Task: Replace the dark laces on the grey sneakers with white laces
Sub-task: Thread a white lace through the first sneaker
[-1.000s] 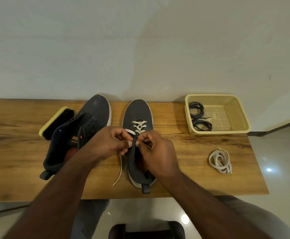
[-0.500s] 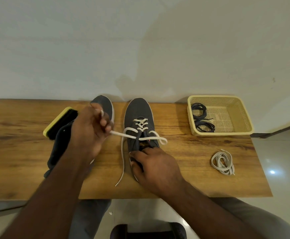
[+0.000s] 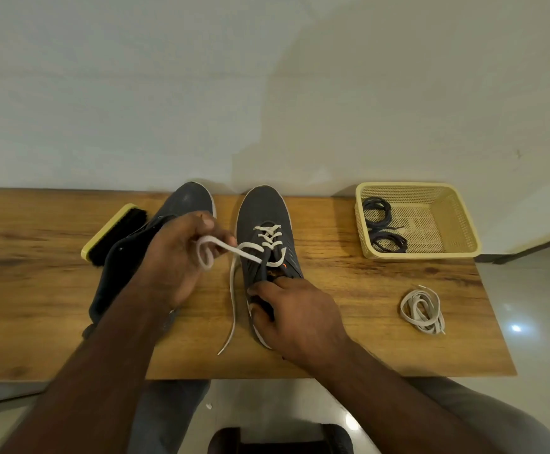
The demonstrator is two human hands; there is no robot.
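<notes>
Sneaker [image 3: 268, 224] being laced, mid-table [image 3: 381, 339], heel near front edge, held down there by right hand [image 3: 295, 317]. Left hand [image 3: 177, 257] pinches white lace [image 3: 234, 250], looped, over second sneaker [image 3: 190, 199]. Spare lace [image 3: 422, 309] right; basket [image 3: 457, 217] at far edge.

Bare counter [image 3: 349, 290] lies open at three o'clock of the right sneaker [image 3: 264, 217], up to the coiled white lace [image 3: 422, 309]. The basket [image 3: 463, 231] blocks two o'clock. At nine o'clock the left sneaker [image 3: 188, 198] and brush [image 3: 116, 234] crowd the way; beyond them the counter's left end lies open.
</notes>
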